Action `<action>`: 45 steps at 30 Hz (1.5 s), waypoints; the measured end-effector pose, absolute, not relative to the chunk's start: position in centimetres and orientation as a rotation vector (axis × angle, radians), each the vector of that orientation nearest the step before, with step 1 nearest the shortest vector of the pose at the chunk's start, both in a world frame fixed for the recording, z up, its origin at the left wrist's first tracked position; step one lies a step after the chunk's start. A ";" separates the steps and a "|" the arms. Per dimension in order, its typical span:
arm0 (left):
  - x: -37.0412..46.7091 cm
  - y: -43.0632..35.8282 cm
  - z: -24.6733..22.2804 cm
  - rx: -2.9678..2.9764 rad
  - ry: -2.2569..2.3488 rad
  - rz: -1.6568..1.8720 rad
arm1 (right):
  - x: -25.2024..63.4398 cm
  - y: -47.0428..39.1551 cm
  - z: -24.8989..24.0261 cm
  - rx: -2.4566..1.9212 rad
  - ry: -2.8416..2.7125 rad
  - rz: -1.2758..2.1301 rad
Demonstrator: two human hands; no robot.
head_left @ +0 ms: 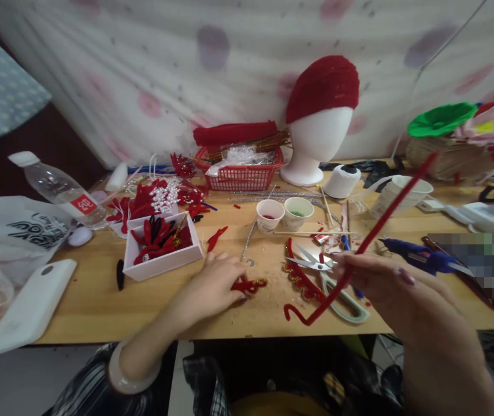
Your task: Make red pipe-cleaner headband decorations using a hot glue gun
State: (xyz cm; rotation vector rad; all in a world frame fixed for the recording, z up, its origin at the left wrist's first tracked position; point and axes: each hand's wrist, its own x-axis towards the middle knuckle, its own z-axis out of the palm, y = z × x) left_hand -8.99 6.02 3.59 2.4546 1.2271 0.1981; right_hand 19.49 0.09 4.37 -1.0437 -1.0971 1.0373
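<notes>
A long red pipe cleaner [379,240] slants up to the right, its lower end bent into a hook. It is pinched between the thumb and fingers of my right hand [411,294], raised over the table. On the tabletop my left hand [214,283] closes its fingertips on a small red pipe-cleaner piece with gold trim [253,285]; its left end is hidden by the fingers. Between the hands lie open scissors [342,300] with pale handles, partly behind the red pipe cleaner. A curved red band with gold loops [301,280] lies beside them.
A white box [166,261] of red and black pieces stands left, near a bottle [62,188] and white power bank [30,306]. Two paper cups [270,216], a red basket [247,177] and a foam head [320,138] are farther back. A blue glue gun [420,255] lies right.
</notes>
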 end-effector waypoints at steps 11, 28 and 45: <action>-7.5 6.1 4.6 1.375 1.219 0.726 | 19.4 0.1 5.4 -1.097 -1.191 0.766; -11.5 -0.1 -1.1 2.074 1.712 1.164 | 17.2 1.9 4.2 -1.192 -2.121 0.231; -11.4 -0.2 -3.0 2.327 1.493 1.254 | 16.5 5.2 3.9 -1.157 -2.429 0.284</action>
